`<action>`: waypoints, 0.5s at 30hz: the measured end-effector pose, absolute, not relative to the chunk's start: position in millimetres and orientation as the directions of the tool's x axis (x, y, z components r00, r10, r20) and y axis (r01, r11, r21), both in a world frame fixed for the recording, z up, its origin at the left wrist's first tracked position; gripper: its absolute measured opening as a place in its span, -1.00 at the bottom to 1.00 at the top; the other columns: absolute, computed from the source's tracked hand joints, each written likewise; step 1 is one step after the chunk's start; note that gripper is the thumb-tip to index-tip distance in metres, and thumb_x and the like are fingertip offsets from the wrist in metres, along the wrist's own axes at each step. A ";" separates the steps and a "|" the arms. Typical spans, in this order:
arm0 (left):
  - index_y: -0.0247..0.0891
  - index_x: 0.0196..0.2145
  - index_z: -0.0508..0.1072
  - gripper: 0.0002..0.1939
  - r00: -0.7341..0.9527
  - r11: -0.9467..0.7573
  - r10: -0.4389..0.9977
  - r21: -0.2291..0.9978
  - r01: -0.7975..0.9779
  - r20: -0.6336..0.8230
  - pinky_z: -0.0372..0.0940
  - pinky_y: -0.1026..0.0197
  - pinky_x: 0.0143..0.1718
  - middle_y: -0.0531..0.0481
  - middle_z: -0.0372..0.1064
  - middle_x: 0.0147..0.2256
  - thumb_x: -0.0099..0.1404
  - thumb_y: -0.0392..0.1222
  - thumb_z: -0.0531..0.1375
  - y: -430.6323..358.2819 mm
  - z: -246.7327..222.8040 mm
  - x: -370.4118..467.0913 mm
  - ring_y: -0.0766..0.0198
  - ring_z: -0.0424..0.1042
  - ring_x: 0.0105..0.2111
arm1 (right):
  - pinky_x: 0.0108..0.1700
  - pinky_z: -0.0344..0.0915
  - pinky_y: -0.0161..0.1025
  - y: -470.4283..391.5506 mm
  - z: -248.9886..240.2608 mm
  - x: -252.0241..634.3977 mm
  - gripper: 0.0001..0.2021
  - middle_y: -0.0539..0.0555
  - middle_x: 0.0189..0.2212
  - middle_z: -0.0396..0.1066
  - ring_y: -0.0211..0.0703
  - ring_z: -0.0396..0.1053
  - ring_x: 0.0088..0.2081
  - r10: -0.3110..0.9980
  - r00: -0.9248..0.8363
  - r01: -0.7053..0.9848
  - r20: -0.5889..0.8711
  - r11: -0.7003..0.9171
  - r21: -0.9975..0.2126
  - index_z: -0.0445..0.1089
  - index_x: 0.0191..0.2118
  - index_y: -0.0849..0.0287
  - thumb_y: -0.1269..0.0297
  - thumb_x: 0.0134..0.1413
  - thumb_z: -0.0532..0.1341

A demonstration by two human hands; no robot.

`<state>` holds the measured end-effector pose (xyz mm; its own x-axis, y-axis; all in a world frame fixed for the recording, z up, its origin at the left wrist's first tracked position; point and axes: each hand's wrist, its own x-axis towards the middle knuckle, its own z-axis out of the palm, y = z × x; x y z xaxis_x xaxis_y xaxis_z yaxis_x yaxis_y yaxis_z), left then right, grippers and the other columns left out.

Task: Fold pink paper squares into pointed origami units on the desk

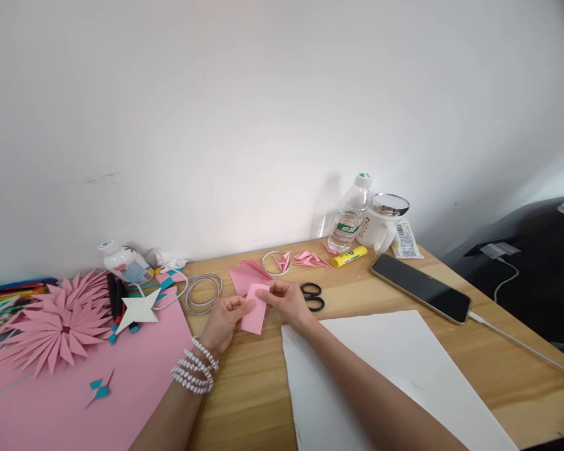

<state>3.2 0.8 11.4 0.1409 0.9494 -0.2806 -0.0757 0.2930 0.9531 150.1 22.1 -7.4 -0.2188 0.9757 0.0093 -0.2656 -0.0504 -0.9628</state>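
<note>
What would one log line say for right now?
left hand: pinching small pink paper; right hand: pinching same paper; scissors: beside right hand; glue stick: near bottle

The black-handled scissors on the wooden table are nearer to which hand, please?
Right. The right hand is close beside the black-handled scissors; the left hand is farther left, gripping the pink rectangular paper.

A small rectangle of pink paper, plain and longer than it is wide, with straight edges and a smooth face turned up towards me. I pinch it at both sides: my left hand by the left edge, my right hand near the upper right corner. It slants slightly, top end to the right, over the wooden table
</note>
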 end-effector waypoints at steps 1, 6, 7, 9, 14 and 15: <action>-0.39 -0.63 0.42 -0.73 0.156 0.283 0.949 0.958 -0.043 -0.274 0.05 0.37 -0.64 0.02 0.33 -0.64 -0.13 -0.09 0.31 0.9 10.3 2.1 0.44 0.20 -0.66 | -0.48 0.15 -0.36 22.0 -6.8 150.2 -0.79 -0.05 -0.60 0.30 -0.34 0.22 -0.56 0.967 -0.253 -0.270 0.019 -0.052 -0.961 0.36 -0.52 0.26 0.23 -0.30 0.31; -0.37 -0.70 0.35 -0.70 0.248 0.192 0.944 0.973 0.127 -0.219 -0.05 0.39 -0.68 0.11 0.21 -0.73 -0.06 -0.10 0.28 1.6 5.3 -3.0 0.49 0.10 -0.71 | -0.46 0.17 -0.36 22.6 -7.9 150.2 -0.79 -0.05 -0.58 0.33 -0.34 0.24 -0.54 0.939 -0.342 -0.223 0.042 -0.037 -0.974 0.39 -0.49 0.26 0.28 -0.36 0.31; -0.37 -0.68 0.37 -0.73 0.250 0.204 0.939 0.969 0.142 -0.235 -0.02 0.39 -0.67 0.10 0.25 -0.71 -0.07 -0.11 0.28 1.5 5.6 -3.3 0.48 0.14 -0.70 | -0.47 0.18 -0.37 22.8 -8.7 150.0 -0.79 -0.05 -0.59 0.33 -0.34 0.24 -0.55 0.942 -0.334 -0.229 0.041 -0.038 -0.973 0.39 -0.48 0.26 0.27 -0.35 0.31; -0.37 -0.57 0.43 -0.76 0.270 0.232 0.927 0.964 0.132 -0.260 0.11 0.36 -0.60 0.01 0.37 -0.62 -0.03 -0.10 0.26 1.3 7.2 -2.9 0.38 0.28 -0.62 | -0.51 0.18 -0.37 22.7 -9.9 149.5 -0.79 -0.05 -0.60 0.32 -0.35 0.24 -0.58 0.951 -0.308 -0.252 0.033 -0.049 -0.966 0.37 -0.47 0.26 0.26 -0.33 0.29; -0.38 -0.46 0.47 -0.72 0.325 0.239 0.913 0.969 0.067 -0.248 0.24 0.26 -0.46 -0.11 0.47 -0.50 0.06 -0.05 0.19 1.1 10.7 -1.2 0.24 0.40 -0.49 | -0.60 0.18 -0.36 19.7 -7.0 149.9 -0.78 -0.04 -0.62 0.31 -0.32 0.23 -0.64 0.959 -0.282 -0.244 -0.001 -0.073 -0.967 0.30 -0.48 0.24 0.22 -0.28 0.26; -0.38 -0.47 0.47 -0.71 0.324 0.235 0.913 0.969 0.079 -0.248 0.24 0.26 -0.46 -0.11 0.47 -0.51 0.06 -0.05 0.19 1.0 11.2 -1.1 0.24 0.40 -0.50 | -0.60 0.17 -0.37 18.9 -6.0 150.5 -0.81 -0.05 -0.62 0.30 -0.33 0.22 -0.63 0.962 -0.275 -0.206 0.010 -0.049 -0.977 0.29 -0.48 0.24 0.24 -0.27 0.25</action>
